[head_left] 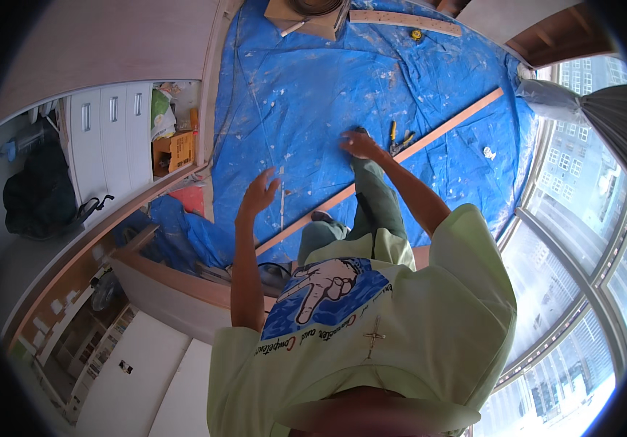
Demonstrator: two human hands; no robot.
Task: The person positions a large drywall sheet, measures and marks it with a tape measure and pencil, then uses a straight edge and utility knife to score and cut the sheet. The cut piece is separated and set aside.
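My left hand hangs in the air over the blue tarp, fingers apart and holding nothing. Farther forward, my right hand is in front of my green trouser leg, close to my dark shoe. Its fingers look loosely spread, with no object visible in them. A long wooden strip runs diagonally over the tarp, passing by my legs, which hide part of it. Just right of my right hand lie a yellow-handled hand tool and a second, darker tool, near the strip.
At the far side are a cardboard box with a dark coil on it, a board with holes and a yellow tape measure. White cabinet doors stand left. A wooden ledge is nearby; windows line the right.
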